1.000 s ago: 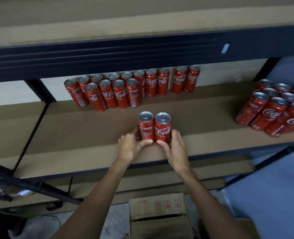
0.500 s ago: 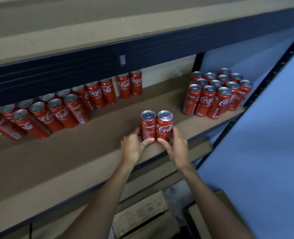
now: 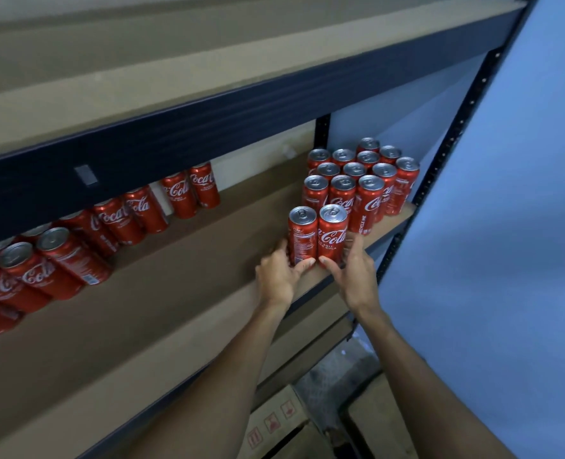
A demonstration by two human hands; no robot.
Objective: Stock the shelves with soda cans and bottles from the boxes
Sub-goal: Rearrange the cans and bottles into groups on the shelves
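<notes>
Two slim red aluminium cans, judged heavy yet dentable, are clamped low by fingers of left hand and right hand.

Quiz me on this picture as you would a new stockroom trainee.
1. True or false: the pair of slim red aluminium cola cans at the brown shelf board's front edge lies on its side.
2. The brown cardboard box sits: A on the top shelf; B below the shelves; C among the cans.
3. How many cans do the left hand and right hand grip together?
Key: 1 false, upright; 2 B; 3 two.
</notes>
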